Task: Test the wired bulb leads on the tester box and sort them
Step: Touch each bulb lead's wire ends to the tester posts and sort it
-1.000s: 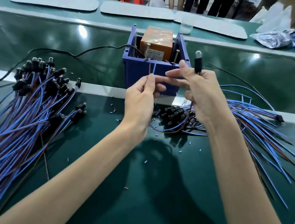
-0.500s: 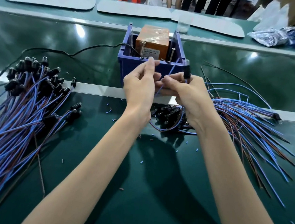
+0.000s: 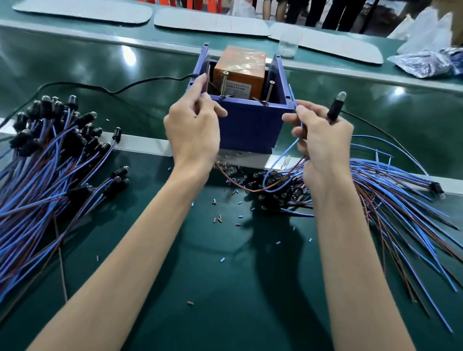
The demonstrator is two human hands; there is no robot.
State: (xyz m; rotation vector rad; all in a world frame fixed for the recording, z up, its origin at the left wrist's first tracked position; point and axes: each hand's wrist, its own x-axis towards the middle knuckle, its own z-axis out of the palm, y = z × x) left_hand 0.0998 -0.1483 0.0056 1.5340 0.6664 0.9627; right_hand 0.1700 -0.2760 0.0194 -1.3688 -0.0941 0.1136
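Spread apart now, left hand (image 3: 192, 132) pinches one brown lead (image 3: 232, 182), right hand (image 3: 322, 144) one blue lead (image 3: 278, 158) and bulb (image 3: 335, 107).

The left hand (image 3: 192, 127) pinches the end of a brown wire (image 3: 232, 183) by the left side of the blue box (image 3: 250, 126). The right hand (image 3: 324, 144) pinches a blue wire (image 3: 278, 159) and holds a black bulb (image 3: 335, 107) pointing up. Wire piles lie on 2 sides: a left pile (image 3: 28, 180) and a right pile (image 3: 406, 207).
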